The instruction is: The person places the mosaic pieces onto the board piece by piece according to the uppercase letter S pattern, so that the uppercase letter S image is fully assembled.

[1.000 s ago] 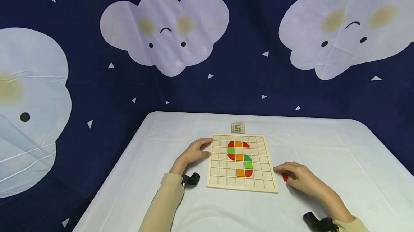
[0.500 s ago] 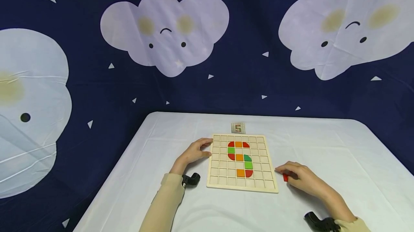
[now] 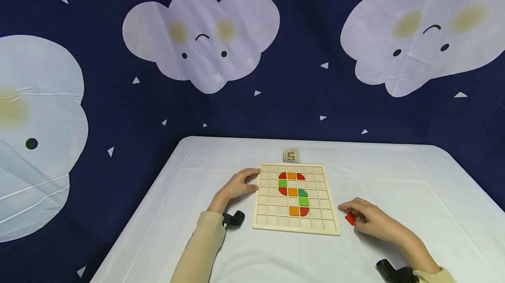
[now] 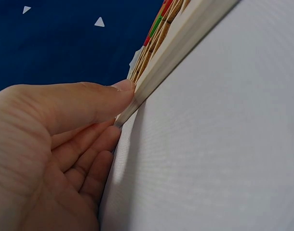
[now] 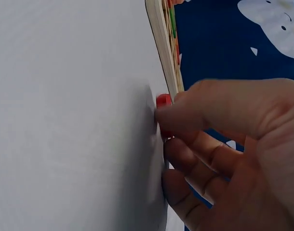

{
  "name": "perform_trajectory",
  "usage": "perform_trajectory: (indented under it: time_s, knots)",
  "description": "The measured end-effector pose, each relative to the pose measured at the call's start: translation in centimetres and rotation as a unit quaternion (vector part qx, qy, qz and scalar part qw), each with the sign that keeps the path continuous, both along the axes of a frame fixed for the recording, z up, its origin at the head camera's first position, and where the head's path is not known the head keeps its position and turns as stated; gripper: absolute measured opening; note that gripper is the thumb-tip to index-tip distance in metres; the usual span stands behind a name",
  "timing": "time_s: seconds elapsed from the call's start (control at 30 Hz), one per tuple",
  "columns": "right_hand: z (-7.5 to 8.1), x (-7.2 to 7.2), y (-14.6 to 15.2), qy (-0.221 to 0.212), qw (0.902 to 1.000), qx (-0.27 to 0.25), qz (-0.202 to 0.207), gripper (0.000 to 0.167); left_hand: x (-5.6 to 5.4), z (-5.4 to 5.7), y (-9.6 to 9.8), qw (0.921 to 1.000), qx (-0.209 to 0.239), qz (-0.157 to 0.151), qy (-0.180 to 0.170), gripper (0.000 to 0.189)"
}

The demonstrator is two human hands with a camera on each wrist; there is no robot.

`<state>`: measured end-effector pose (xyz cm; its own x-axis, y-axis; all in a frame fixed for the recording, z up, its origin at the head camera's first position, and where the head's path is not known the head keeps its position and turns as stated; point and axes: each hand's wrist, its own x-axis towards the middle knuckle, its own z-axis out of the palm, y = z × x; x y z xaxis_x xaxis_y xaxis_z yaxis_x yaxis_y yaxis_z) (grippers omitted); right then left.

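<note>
A square wooden grid board [image 3: 272, 221] lies on the white table, with red, orange and green tiles [image 3: 303, 201] set in its cells in an S shape. At the board's left edge rests my left hand [image 3: 235, 186], thumb and fingertips spread along the rim; the left wrist view shows the thumb [image 4: 115, 98] against the side of the frame. Right of the board, low over the table, my right hand [image 3: 372, 219] pinches a small red tile [image 3: 350, 219] by thumb and fingertips. In the right wrist view the thumb partly covers this red tile [image 5: 163, 100].
Just behind the board lies a small card [image 3: 291, 156] printed with an S on a grid. A white cloth [image 3: 414, 178] covers the table. Behind hangs a dark blue curtain [image 3: 300, 112] with clouds and triangles. Black wrist cameras [image 3: 233, 218] are strapped at both sleeves.
My right hand has shifted slightly right, away from the board's edge, and the red tile is turned and shows more. My left hand and the board have stayed in place.
</note>
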<state>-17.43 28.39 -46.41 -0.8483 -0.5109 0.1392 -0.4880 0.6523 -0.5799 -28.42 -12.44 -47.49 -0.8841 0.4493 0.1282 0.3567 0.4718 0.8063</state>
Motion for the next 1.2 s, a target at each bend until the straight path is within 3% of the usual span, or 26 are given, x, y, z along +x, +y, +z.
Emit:
perform_trajectory:
  time_s: [0.17,0.33,0.5,0.67,0.93,1.1,1.2]
  knots:
    - [-0.1,-0.1,-0.4,-0.003,0.9997,-0.003,-0.026,0.042,0.0,-0.1,0.0,1.0,-0.001,0.0,-0.002,0.056]
    - [-0.1,-0.1,-0.9,-0.01,0.9989,-0.006,-0.046,0.05,0.1,-0.1,-0.1,1.0,-0.001,0.001,-0.001,0.056]
    - [-0.6,-0.2,-1.5,0.015,0.9992,-0.013,-0.033,0.051,0.1,0.0,-0.1,1.0,0.001,-0.001,-0.003,0.056]
    - [-0.9,-0.2,-1.6,0.049,0.9973,-0.014,-0.053,0.048,0.0,0.0,-0.1,1.0,0.001,0.002,-0.002,0.056]
    - [-0.5,-0.2,-0.7,0.037,0.9983,-0.007,-0.044,0.051,-0.1,0.0,0.0,0.9999,-0.003,0.006,-0.009,0.056]
    - [-1.0,-0.3,-0.5,0.062,0.9972,-0.017,-0.039,0.04,-0.2,0.0,0.0,0.9999,-0.004,0.007,-0.01,0.056]
    - [-1.0,-0.4,-0.5,0.1,0.9928,-0.025,-0.06,0.038,-0.2,0.1,0.0,0.9999,-0.007,0.004,-0.008,0.056]
